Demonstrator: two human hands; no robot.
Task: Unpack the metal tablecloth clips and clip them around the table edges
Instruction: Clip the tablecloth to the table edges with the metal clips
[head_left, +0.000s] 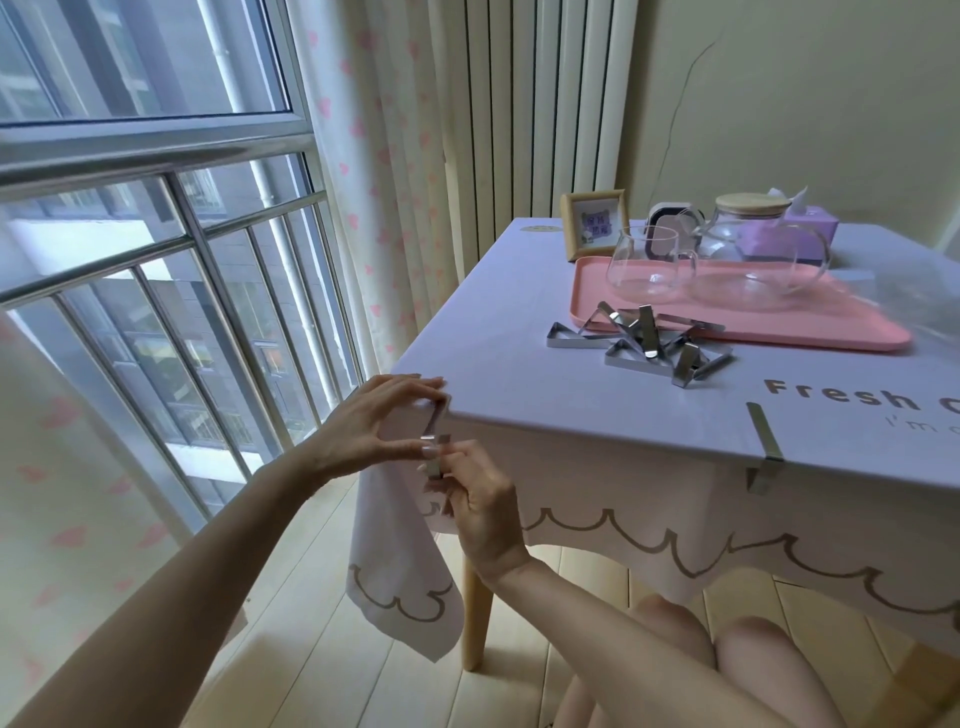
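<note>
The left hand (371, 426) and right hand (480, 501) pinch a clip (435, 434) at the tablecloth (519, 379) corner; likely stiff, springy, slick steel, best held by its legs.

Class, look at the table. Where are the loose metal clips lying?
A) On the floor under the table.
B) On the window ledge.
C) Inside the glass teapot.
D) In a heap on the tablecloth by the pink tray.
D: the loose clips lie heaped on the tablecloth against the near edge of the pink tray; the left hand and right hand hold one more clip at the corner.
</note>
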